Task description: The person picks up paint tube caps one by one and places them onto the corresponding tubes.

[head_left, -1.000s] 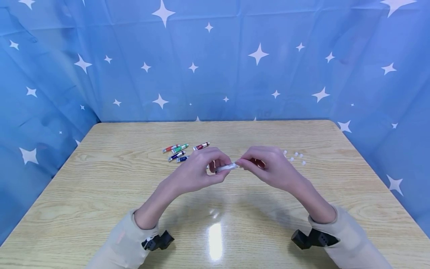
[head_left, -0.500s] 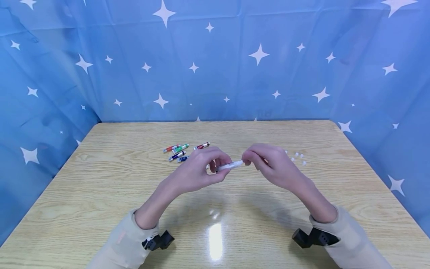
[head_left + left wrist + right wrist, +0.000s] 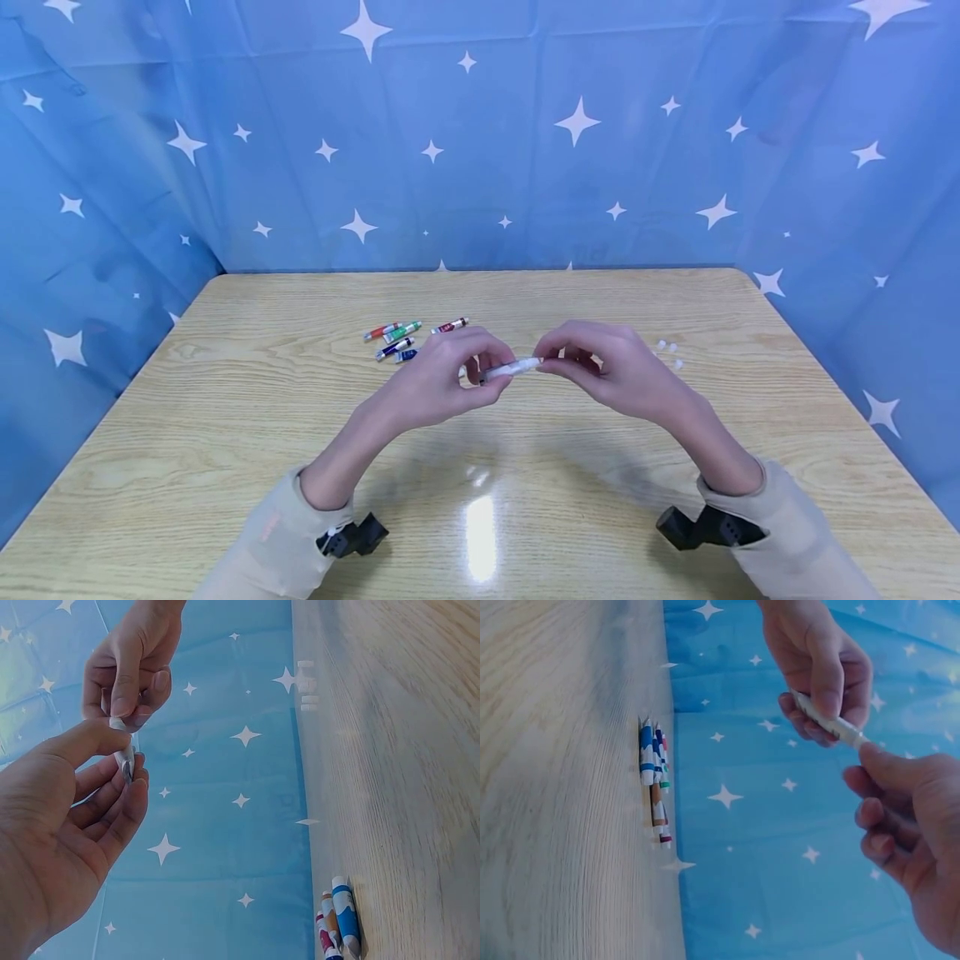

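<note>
Two hands meet over the table [image 3: 225, 417], a white paint tube [image 3: 516, 367] held between them.
The left hand [image 3: 453, 375] has a narrow grip on the tube's body, partly covering its back end; the right hand [image 3: 600, 367] pinches the right-hand tip, its fingertips hiding whether a cap sits there. Farther left, a blue paint tube [image 3: 405, 356] is partly hidden by the left hand. Beyond the right hand lie small white caps [image 3: 678, 364]. The far edge meets a starry blue curtain [image 3: 480, 142], well beyond both hands; the near edge is cut off.
</note>
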A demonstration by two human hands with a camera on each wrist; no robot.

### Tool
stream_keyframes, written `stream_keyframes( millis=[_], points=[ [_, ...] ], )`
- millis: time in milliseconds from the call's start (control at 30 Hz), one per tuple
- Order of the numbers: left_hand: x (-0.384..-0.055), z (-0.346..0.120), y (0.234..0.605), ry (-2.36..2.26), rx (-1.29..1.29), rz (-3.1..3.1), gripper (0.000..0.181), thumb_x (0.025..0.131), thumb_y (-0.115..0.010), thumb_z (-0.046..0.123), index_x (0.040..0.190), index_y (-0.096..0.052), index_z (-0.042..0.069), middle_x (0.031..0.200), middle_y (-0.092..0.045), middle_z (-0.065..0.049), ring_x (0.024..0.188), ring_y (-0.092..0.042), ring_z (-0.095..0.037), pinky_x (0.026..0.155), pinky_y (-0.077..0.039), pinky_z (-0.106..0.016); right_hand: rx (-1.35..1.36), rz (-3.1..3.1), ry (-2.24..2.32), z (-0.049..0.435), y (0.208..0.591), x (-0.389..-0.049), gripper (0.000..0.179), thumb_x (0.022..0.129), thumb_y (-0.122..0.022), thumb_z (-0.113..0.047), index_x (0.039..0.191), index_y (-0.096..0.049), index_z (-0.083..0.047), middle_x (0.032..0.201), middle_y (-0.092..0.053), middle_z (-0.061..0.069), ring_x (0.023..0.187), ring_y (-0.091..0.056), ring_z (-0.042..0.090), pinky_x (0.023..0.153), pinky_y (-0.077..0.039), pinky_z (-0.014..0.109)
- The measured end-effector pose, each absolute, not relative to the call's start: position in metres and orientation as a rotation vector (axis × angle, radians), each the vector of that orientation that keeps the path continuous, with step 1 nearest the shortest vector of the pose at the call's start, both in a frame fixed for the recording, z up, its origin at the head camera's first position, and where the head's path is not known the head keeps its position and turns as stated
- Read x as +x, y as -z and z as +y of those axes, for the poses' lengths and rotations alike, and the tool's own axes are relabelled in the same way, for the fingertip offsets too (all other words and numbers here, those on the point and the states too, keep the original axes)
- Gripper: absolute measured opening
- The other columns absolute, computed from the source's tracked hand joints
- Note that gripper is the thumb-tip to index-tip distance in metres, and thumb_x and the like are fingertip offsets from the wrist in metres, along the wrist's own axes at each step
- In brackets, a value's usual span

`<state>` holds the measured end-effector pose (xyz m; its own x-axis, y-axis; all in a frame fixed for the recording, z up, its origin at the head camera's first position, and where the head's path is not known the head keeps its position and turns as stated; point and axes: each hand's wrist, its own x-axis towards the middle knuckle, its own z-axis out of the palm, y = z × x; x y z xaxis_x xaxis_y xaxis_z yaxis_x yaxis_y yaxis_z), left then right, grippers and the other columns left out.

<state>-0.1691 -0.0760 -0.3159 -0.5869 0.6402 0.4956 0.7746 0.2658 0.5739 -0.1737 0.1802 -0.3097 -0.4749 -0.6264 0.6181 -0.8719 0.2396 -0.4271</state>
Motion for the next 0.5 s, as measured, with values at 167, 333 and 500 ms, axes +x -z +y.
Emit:
stream_keyframes(
  millis=[167,333,500],
  points=[
    [-0.1679,-0.0756,0.3157,1.218,-1.33,-2.367,0.01,0.091,-0.071,0.003,0.1,-0.071,0.006,0.089,-0.064,0.002,0.073,-0.056,-0.005,0.06,-0.052,-0.024,1.39,-2.19,-1.076,0.1792,0.3106,-0.1732,0.03,0.082,-0.076,0.01,0.102,-0.071,-0.012,0.083,-0.064,-0.006,0.058,-0.046,0.004,0.052,-0.038,0.014],
    [-0.1671,-0.0746,0.3159,1.222,-1.329,-2.357,0.01,0.091,-0.072,0.003,0.1,-0.071,0.005,0.09,-0.064,0.001,0.074,-0.057,-0.005,0.06,-0.053,-0.026,1.372,-2.233,-1.07,0.1796,0.311,-0.1719,0.015,0.092,-0.071,-0.001,0.102,-0.07,-0.012,0.08,-0.061,-0.009,0.058,-0.045,0.003,0.05,-0.037,0.015],
    [-0.1662,-0.0735,0.3156,1.214,-1.325,-2.358,0.01,0.09,-0.073,0.003,0.1,-0.071,0.005,0.089,-0.064,0.001,0.074,-0.057,-0.006,0.062,-0.051,-0.02,1.351,-2.275,-1.043,0.1794,0.3115,-0.1705,0.004,0.099,-0.066,-0.013,0.099,-0.069,-0.014,0.076,-0.055,-0.012,0.058,-0.043,0.002,0.05,-0.038,0.019]
  ],
)
